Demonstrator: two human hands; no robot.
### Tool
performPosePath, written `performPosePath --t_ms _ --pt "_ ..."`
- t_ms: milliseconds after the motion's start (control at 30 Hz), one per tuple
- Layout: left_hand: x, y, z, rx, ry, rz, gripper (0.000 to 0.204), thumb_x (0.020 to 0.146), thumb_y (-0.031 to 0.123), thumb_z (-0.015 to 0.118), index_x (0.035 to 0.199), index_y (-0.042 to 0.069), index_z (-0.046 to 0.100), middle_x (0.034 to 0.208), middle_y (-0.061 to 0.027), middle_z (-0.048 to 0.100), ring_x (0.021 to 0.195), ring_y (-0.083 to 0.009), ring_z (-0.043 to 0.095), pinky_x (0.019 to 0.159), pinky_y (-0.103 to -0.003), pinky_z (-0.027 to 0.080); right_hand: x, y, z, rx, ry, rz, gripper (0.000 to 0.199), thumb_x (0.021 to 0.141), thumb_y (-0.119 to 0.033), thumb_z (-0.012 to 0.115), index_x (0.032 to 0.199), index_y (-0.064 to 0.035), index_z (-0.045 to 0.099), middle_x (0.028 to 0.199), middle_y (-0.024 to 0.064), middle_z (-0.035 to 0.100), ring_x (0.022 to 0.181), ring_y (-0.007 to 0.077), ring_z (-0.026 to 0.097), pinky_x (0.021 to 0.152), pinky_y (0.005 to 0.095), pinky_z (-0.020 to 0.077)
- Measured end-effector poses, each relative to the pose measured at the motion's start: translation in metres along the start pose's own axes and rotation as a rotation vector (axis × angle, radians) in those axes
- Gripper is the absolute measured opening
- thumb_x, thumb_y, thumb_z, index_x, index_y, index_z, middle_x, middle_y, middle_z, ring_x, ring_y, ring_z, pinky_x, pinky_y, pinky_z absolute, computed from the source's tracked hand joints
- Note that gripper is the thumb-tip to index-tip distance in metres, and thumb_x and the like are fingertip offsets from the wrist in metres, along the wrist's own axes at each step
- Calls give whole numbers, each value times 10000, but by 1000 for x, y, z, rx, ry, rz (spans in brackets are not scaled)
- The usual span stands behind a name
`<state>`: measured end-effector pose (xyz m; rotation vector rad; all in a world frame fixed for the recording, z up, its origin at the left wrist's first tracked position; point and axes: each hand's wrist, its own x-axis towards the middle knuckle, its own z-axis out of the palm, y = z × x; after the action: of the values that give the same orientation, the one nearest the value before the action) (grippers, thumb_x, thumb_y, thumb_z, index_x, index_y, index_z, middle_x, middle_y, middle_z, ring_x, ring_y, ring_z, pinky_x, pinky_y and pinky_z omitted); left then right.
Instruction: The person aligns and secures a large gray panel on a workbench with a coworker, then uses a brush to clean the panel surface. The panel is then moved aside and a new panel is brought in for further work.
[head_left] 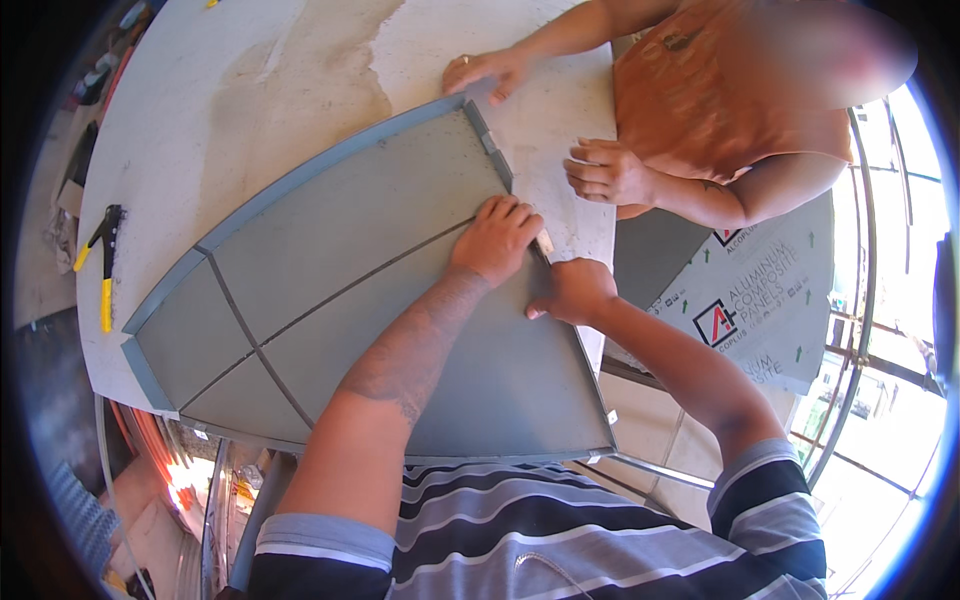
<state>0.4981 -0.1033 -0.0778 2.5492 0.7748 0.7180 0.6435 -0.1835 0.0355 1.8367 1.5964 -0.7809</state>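
A large grey metal-faced panel (400,340) lies on a white table, its edges folded up into low walls and dark grooves crossing its face. My left hand (498,238) is closed at the panel's right edge, fingers bent over the rim. Just nearer to me, my right hand (580,292) grips the same edge, thumb on the inner side and fingers outside. Between the two hands a small pale piece (544,243) shows at the rim; its kind is unclear. Small light tabs stick out along the near edges.
Across the table, a co-worker's one hand (490,75) is by the panel's far corner; the other hand (607,172) hovers beside the right edge. A black-and-yellow hand riveter (107,265) lies on the table (300,60) at left. Printed composite sheet (765,310) stands at right.
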Motion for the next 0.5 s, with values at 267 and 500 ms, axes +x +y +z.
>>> performPosePath --t_ms 267,500 --pt "2 -1 5 -55 6 -37 257 863 56 624 1117 97 627 1199 -91 647 1258 -320 559 1151 -484 424 10 11 10 55 59 -53 666 704 -658 881 914 -33 783 871 162 762 900 364 753 821 449 588" --pt "4 -4 8 -36 45 12 215 877 76 613 1088 114 624 1186 -78 643 1215 -319 567 1106 -481 443 5 26 21 223 124 -116 658 716 -646 878 943 -39 761 857 163 752 913 376 743 825 471 577"
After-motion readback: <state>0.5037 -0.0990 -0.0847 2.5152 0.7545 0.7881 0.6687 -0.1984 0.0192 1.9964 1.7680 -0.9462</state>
